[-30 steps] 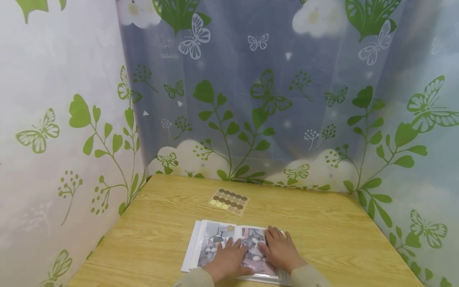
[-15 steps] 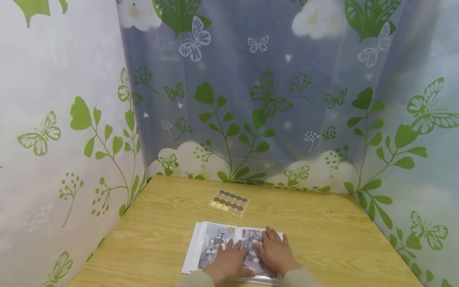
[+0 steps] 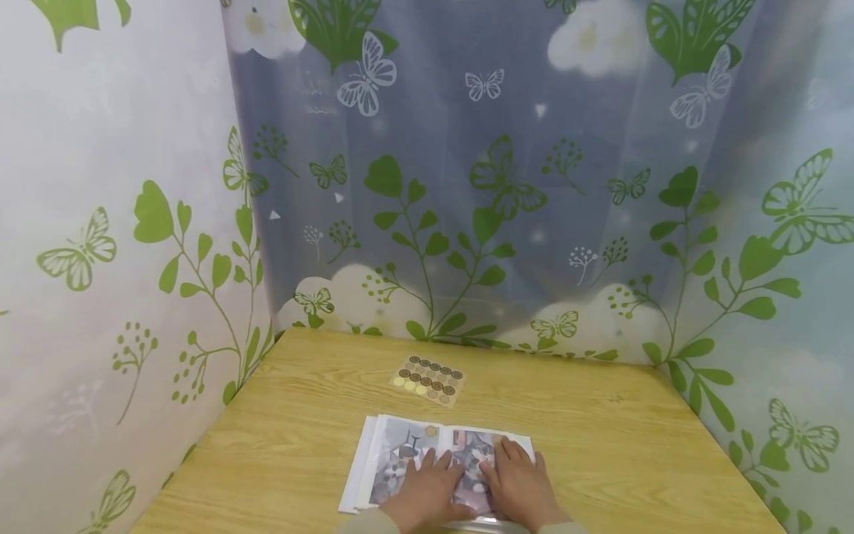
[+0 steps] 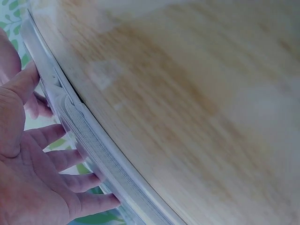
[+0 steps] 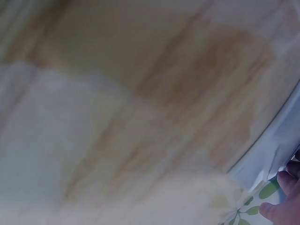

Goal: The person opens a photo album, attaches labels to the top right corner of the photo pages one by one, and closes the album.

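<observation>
An open photo album (image 3: 385,463) lies near the table's front, printed pictures under its clear sleeves. My left hand (image 3: 425,489) rests with spread fingers over the middle fold, thumb pointing right along the lower part of the right page. Flat on the right page, my right hand (image 3: 523,482) covers its outer half, fingers straight and pointing away from me. From low down, the left wrist view shows the album's stacked page edges (image 4: 108,150) and the left hand (image 4: 40,173) with fingertips on them. Only part of the right hand (image 5: 286,201) appears beside an album corner (image 5: 260,166).
Behind the album, a sheet of round stickers (image 3: 427,380) in black, brown and yellow lies on the wood-grain table (image 3: 614,445). Curtains (image 3: 427,222) printed with leaves and butterflies enclose the table at the back and both sides.
My right hand slid slightly left over the right page, then back right and a little toward me. The left hand stays on the fold, and the head view has shifted slightly.
</observation>
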`<state>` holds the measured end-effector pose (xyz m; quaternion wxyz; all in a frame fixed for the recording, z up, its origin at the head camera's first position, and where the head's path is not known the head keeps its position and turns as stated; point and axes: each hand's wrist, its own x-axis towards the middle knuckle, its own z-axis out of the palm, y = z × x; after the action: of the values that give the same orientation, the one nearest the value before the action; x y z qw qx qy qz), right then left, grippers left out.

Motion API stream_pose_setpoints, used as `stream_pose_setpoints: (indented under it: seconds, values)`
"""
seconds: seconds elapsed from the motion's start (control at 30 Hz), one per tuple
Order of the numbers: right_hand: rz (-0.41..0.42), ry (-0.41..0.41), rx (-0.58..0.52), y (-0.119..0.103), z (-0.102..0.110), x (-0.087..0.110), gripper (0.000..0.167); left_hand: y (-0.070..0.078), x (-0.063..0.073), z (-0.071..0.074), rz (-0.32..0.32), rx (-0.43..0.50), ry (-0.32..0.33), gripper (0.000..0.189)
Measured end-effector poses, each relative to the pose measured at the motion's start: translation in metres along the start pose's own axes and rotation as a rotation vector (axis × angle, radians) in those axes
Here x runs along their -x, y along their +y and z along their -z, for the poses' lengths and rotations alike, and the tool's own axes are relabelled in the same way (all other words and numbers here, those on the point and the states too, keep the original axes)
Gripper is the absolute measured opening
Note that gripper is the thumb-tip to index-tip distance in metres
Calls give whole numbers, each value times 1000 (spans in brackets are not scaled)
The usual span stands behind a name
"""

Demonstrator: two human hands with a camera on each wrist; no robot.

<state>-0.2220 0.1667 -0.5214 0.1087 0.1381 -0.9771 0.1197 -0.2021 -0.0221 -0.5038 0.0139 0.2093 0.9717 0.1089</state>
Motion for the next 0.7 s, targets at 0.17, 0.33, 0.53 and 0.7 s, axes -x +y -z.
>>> stream_pose_setpoints:
  seconds: [0.17,0.33,0.53,0.7]
  values:
    - [-8,-8,0,5,4,2,55,0,-2,0,-4,-5,-1,77]
    - [-3,-25,-2,11,4,2,56,0,-1,1,-6,-10,1,75]
    - [-3,-52,-25,16,0,-1,59,0,0,3,-6,2,-7,77]
    - [9,-31,-25,17,1,-3,53,0,0,2,-10,3,-7,76]
